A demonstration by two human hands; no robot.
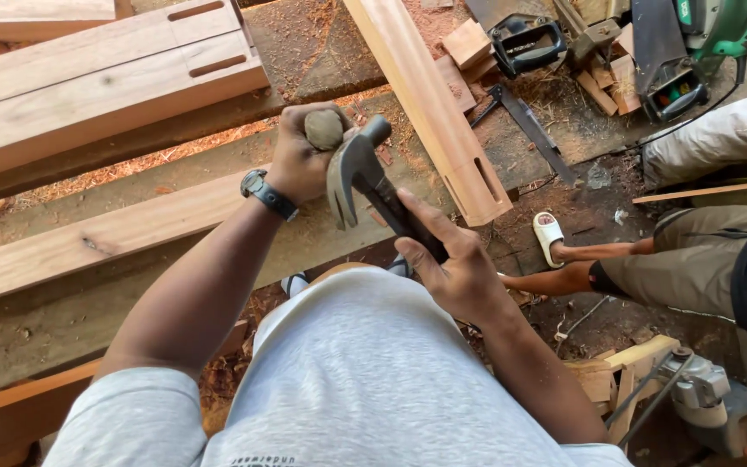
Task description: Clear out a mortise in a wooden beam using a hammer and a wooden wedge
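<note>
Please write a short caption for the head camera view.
Left hand grips a rounded handle; right hand holds a claw hammer above wooden beams.

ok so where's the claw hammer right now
In the head view the claw hammer sits centre frame, its handle gripped by the right hand, its head beside the left hand, which is wrapped around a rounded wooden handle.

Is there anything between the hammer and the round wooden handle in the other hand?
Nothing visible. The left hand grips the rounded wooden handle, and the claw hammer, held by the right hand, has its head right beside it. Whether they touch cannot be told. Only planks and sawdust lie beneath.
</note>
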